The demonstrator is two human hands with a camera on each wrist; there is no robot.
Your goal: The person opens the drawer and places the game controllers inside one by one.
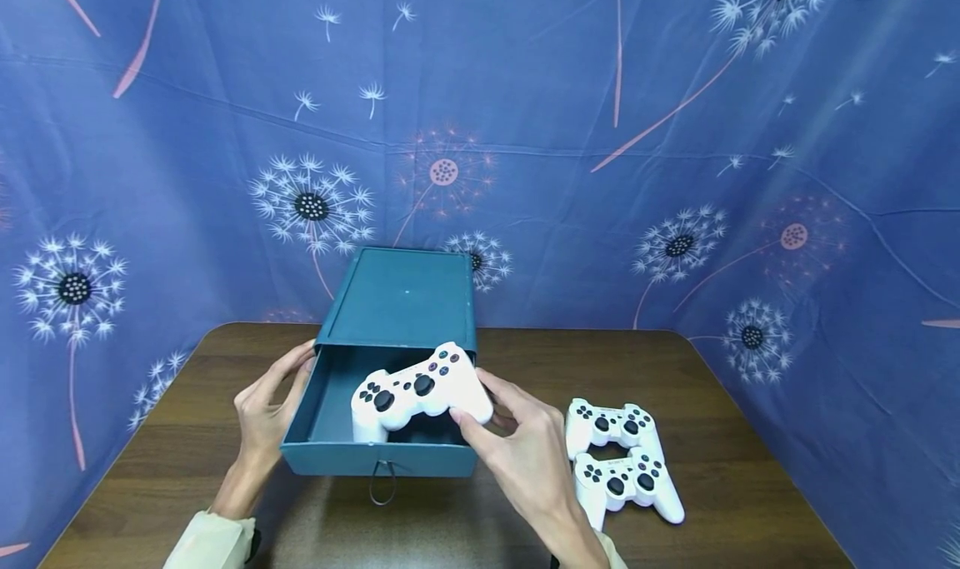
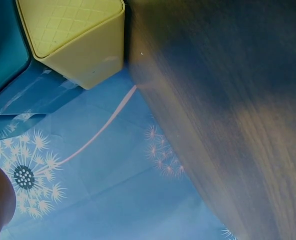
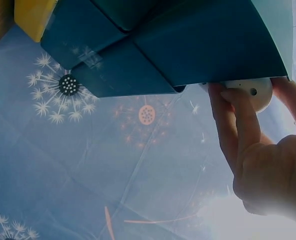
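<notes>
White plastic gamepad (image 1: 406,391) over the mouth of the pulled-out teal drawer (image 1: 330,459), long axis left-right, slanting far-right. Right hand (image 1: 521,436) nearer, thumb and fingers pinching its right end. Left hand (image 1: 260,411) at drawer's left side, fingers part-bent; can't tell if gripping.

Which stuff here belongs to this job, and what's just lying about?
Job:
- right hand
- white controller it holds
- left hand
- teal drawer
- likely farther loose controller and nearer loose controller

Just around, apparently:
- yellow box
- patterned cloth
</notes>
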